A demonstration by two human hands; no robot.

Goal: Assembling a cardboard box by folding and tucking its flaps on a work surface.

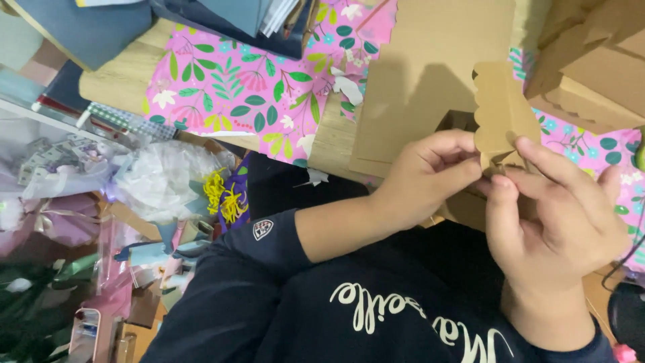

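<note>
Both hands hold a small brown cardboard piece with a scalloped edge in front of my chest. My left hand pinches its lower left part between thumb and fingers. My right hand grips its lower right part, thumb up against the fold. The bottom of the piece is hidden behind my fingers. Behind it lies a large flat brown cardboard sheet on the wooden table.
Pink leaf-patterned paper covers part of the table. More brown scalloped boxes stand at the upper right. Blue sheets are stacked at the top left. Bags, clear wrap and yellow ribbon crowd the left side.
</note>
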